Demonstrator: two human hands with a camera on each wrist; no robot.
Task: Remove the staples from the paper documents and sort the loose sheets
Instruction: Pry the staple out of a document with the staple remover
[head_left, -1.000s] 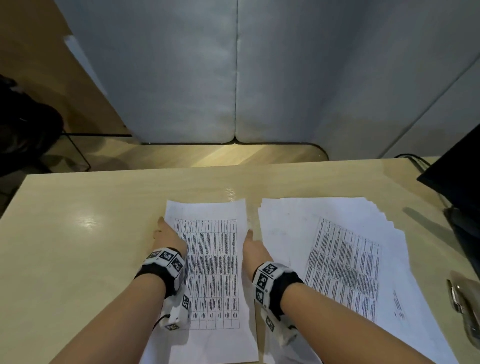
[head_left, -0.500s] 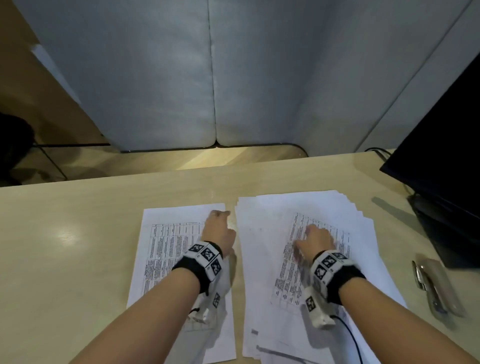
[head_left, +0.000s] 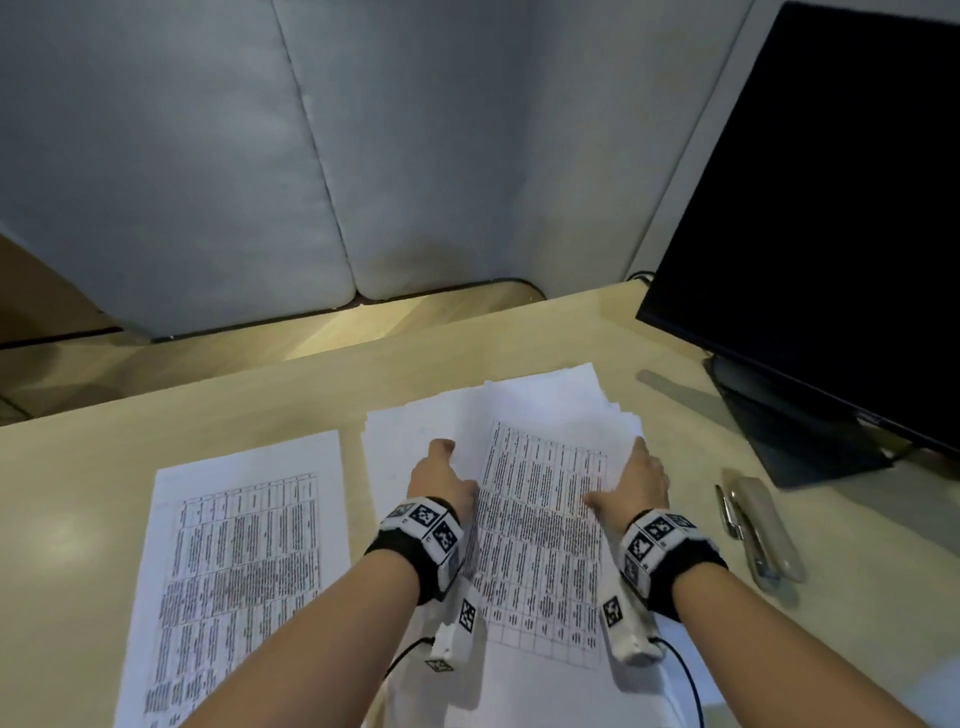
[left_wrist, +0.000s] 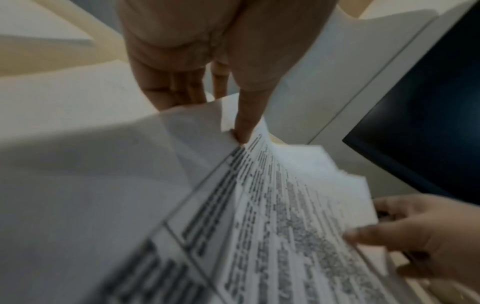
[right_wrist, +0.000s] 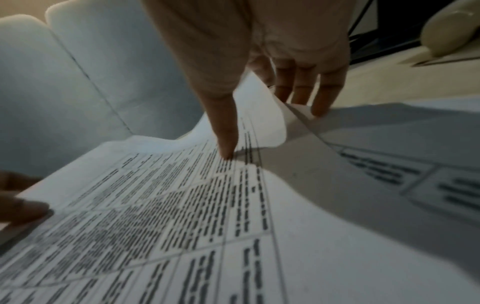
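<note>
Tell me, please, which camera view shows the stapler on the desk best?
The head view: the stapler lies whole on the desk, right of the right hand, near the monitor base. The right wrist view catches only its pale rounded end. The left wrist view does not show it.

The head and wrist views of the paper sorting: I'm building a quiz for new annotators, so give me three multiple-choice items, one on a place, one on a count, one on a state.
1. Where does the stapler lie?
A. right of the paper stack
B. on the single sheet
C. behind the monitor

2. How many hands hold the top sheet?
A. none
B. one
C. two

3. How is that top sheet?
A. flat on the stack
B. lifted and curved
C. crumpled into a ball

Answers:
1 A: it rests on the desk beside the paper stack, near the monitor.
2 C: the left hand and right hand each pinch an edge.
3 B: the wrist views show it bowed above the stack.
</note>
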